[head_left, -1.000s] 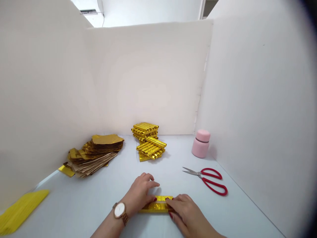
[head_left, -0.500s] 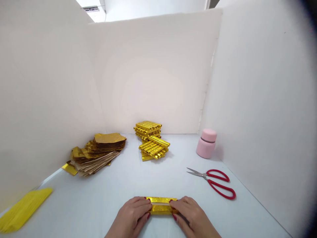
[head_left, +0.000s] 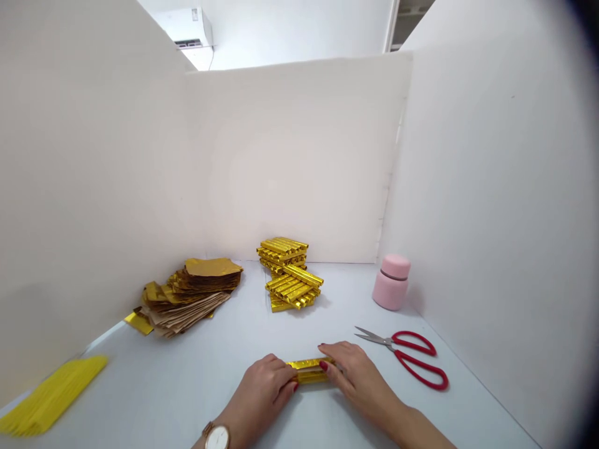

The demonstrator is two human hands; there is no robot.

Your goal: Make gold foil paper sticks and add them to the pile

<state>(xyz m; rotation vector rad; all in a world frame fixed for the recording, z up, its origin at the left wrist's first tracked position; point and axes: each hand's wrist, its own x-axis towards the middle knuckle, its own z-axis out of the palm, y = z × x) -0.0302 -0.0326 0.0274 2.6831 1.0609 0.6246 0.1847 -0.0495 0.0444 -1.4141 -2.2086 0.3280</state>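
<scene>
A gold foil-wrapped bar [head_left: 309, 371] lies on the pale blue-white tabletop [head_left: 187, 399] close to me, held between my hands. My left hand [head_left: 262, 393] grips its left end, with a round-faced wristwatch [head_left: 216, 436] on that wrist. My right hand [head_left: 358, 374] presses on its right end, with the fingertips over the foil. Much of the bar is covered by my fingers. Farther ahead stands a stack of similar gold bars [head_left: 290, 274], piled crosswise in layers.
Left of the stack lies a pile of gold-backed brown paper sheets [head_left: 191, 297]. A yellow sheaf [head_left: 51, 396] sits at the near left. Red-handled scissors [head_left: 402, 355] and a pink jar [head_left: 391, 282] are on the right. White walls [head_left: 299, 162] surround the table.
Both hands have turned the bar slightly, with the right hand shifted farther along and up. The view has tilted down a little, so the table objects sit lower in the frame.
</scene>
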